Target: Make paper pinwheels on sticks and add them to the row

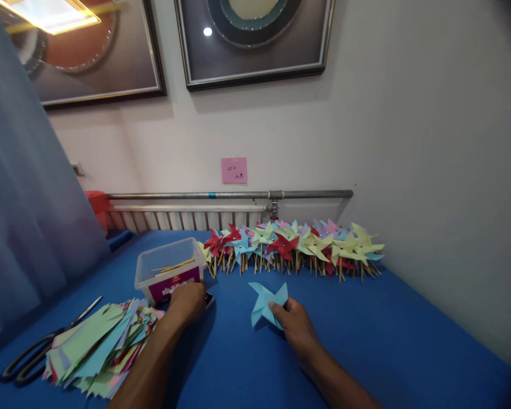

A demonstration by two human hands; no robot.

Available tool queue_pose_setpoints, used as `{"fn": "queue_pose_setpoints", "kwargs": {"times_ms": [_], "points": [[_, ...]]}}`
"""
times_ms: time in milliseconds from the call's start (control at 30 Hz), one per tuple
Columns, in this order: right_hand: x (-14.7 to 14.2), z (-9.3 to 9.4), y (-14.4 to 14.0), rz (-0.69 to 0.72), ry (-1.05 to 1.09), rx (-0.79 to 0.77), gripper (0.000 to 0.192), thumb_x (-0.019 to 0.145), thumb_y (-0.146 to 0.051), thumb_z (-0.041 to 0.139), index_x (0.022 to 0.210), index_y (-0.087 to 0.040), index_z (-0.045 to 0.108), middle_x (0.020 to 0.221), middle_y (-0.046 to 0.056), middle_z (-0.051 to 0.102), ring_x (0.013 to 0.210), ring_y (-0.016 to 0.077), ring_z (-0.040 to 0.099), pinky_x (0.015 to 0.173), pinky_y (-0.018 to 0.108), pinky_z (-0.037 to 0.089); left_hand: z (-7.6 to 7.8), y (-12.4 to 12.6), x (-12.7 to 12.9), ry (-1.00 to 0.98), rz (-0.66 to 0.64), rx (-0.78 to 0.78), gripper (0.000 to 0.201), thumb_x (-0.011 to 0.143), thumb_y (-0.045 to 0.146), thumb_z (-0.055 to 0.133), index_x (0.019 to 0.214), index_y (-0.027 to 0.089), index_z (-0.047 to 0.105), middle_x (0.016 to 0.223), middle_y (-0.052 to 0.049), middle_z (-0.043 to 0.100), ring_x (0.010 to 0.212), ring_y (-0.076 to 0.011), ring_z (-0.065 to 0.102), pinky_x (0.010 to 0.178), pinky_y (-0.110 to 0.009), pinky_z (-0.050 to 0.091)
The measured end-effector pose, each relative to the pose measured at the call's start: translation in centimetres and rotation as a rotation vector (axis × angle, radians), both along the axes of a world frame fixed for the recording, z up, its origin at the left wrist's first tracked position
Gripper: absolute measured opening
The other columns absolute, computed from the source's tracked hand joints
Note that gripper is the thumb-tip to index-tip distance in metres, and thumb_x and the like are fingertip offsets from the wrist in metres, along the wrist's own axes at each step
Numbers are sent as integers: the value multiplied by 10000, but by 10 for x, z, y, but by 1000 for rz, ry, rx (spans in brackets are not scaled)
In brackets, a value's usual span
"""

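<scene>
My right hand pinches a light blue paper pinwheel at its centre, thumb on top, just above the blue cloth. No stick shows on it. In front of the clear plastic tub with a purple label, my left hand reaches down beside a small dark object, only partly visible. The back of that hand hides its fingers. Thin wooden sticks lie inside the tub. Left of my left forearm, a fanned pile of cut coloured paper rests on the table.
Black-handled scissors lie at the left, partly under the paper pile. Finished pinwheels on sticks form a long row at the back of the blue-covered table. A metal pipe runs along the wall. A blue curtain hangs at the left.
</scene>
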State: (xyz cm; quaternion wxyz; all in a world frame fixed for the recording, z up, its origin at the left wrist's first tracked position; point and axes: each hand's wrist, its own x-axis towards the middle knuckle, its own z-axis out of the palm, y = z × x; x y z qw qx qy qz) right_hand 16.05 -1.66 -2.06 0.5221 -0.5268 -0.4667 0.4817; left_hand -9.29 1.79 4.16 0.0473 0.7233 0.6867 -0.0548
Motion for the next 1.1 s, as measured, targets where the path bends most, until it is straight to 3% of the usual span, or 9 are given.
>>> {"fn": "queue_pose_setpoints", "kwargs": {"times_ms": [133,400,667,800,900,1100], "points": [[1,2,-1,-1,-14,-5,314,690,-466,683,795,-171,710,683,37,693,613,192,580,578,287,445,-2,2,-2,50,-18,39,287,871,224,534,986,137,782,1055,-206,760,1035,-343,714,849,-389,542],[0,1,-1,6,-14,-17,358,694,-470,684,859,-157,732,696,40,716,644,209,615,604,294,464,-2,1,1,52,-16,49,347,861,193,475,1014,108,774,1061,-236,752,1011,-336,717,822,-384,533],[-1,9,-7,-6,11,-17,309,699,-454,673,819,-172,710,711,30,697,632,187,578,607,290,448,5,-1,-5,-102,2,188,225,840,242,512,870,186,728,929,-127,765,922,-272,709,711,-307,446],[-2,12,-7,-33,2,-15,322,680,-472,671,800,-175,703,668,8,657,598,172,533,584,284,420,1,-5,8,-205,-112,139,184,812,192,535,837,201,717,850,-66,754,827,-208,687,675,-273,394],[-3,11,-7,-33,5,-18,341,677,-468,662,832,-169,717,683,11,668,592,169,532,575,279,413,-6,-8,21,-193,-213,107,211,835,190,514,837,199,725,852,-77,754,807,-210,681,685,-281,394],[-3,12,-9,-43,8,-9,312,696,-447,674,823,-165,715,694,27,694,614,180,570,590,278,436,-13,-8,26,-261,-266,72,211,867,216,519,875,208,730,910,-68,763,857,-207,684,724,-279,406]]}}
